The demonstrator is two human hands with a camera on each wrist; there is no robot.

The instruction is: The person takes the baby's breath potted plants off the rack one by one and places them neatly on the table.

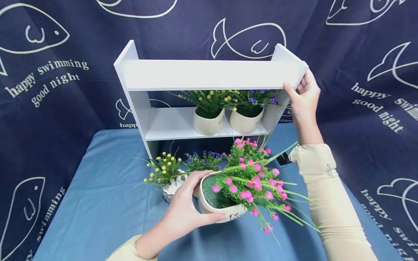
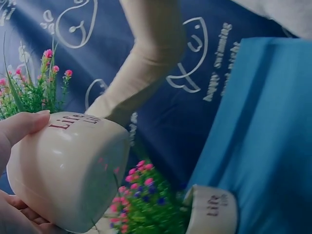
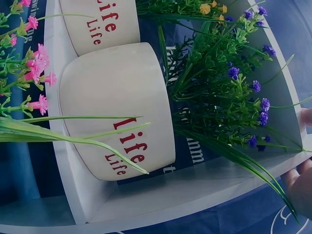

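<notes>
My left hand [image 1: 183, 208] holds a cream potted plant with pink flowers [image 1: 253, 183], thumb on one side and fingers on the other. The pot tilts, so its flowers lean right, above the table in front of the shelf. In the left wrist view the pot's lettered wall [image 2: 58, 165] faces the camera. My right hand [image 1: 305, 98] grips the upper right side panel of a white shelf [image 1: 209, 74], thumb at the front and fingers outside. On the middle board stand a yellow-flowered pot [image 1: 209, 123] and a purple-flowered pot [image 1: 245, 121], the latter lettered "Life" [image 3: 117, 112].
On the blue tablecloth [image 1: 94, 195], before the shelf's base, stand a yellow-flowered plant in a white pot [image 1: 171, 188] and purple flowers [image 1: 204, 159], partly hidden by the held pot. More pink flowers show behind it. A dark fish-print cloth [image 1: 183, 36] hangs behind.
</notes>
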